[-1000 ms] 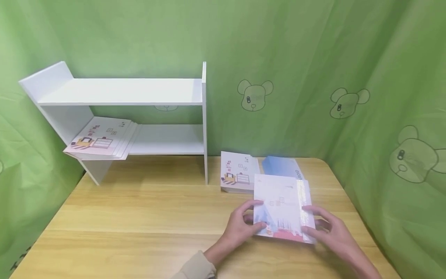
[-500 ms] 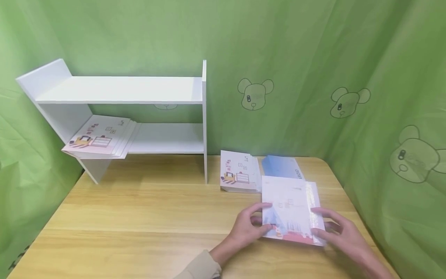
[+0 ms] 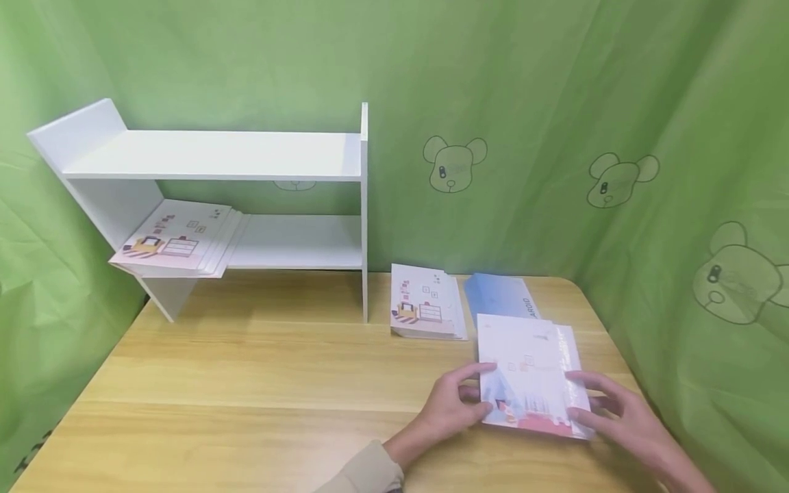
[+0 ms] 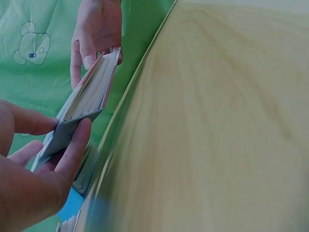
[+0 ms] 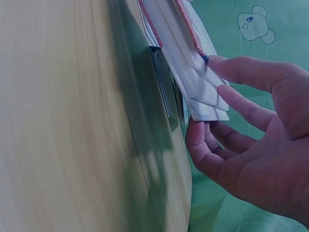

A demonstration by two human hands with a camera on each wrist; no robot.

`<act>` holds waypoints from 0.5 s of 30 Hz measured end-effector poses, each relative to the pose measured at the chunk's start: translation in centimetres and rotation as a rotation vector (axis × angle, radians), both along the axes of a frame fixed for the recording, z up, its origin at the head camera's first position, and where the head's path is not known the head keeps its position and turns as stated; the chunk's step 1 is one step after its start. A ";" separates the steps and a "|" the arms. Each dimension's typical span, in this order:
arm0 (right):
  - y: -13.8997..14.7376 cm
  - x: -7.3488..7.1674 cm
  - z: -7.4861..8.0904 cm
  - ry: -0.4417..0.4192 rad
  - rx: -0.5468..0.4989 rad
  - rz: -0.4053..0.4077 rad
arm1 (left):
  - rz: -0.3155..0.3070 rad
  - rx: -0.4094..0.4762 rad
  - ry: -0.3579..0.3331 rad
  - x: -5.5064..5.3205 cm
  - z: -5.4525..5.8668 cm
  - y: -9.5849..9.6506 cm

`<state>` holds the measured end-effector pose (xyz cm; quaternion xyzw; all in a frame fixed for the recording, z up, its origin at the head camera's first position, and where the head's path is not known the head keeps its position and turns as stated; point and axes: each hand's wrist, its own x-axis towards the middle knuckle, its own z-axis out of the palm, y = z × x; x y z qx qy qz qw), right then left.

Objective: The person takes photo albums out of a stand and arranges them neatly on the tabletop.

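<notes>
Both hands hold a small stack of thin square books (image 3: pixel 524 342) above the table at the right. Its top cover is white with a blue and red drawing along the bottom. My left hand (image 3: pixel 448 409) grips the left edge, thumb and forefinger on the cover. On the right edge, my right hand (image 3: pixel 625 414) pinches the stack the same way. Page edges of the books (image 4: pixel 91 92) face the left wrist view, with the right hand at their far end. The right wrist view shows the books (image 5: pixel 186 58) lying unevenly, some sticking out past others.
A white two-tier shelf (image 3: pixel 246 156) stands at the left, with a fanned pile of books (image 3: pixel 175 239) on its lower tier. Another pile of white-covered books (image 3: pixel 421 301) lies on the wooden table (image 3: pixel 265 376), beside blue books (image 3: pixel 499 293). Green cloth (image 3: pixel 524 82) hangs behind.
The stack and both hands have moved to the right and slightly towards me, uncovering more of the white-covered pile's right edge. The grip of both hands stays the same.
</notes>
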<state>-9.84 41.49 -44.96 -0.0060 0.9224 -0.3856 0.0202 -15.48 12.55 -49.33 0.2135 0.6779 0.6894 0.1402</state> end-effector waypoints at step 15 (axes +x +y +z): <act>1.3 0.1 -0.2 0.003 0.024 0.031 | -0.015 -0.058 -0.030 0.4 -0.4 1.5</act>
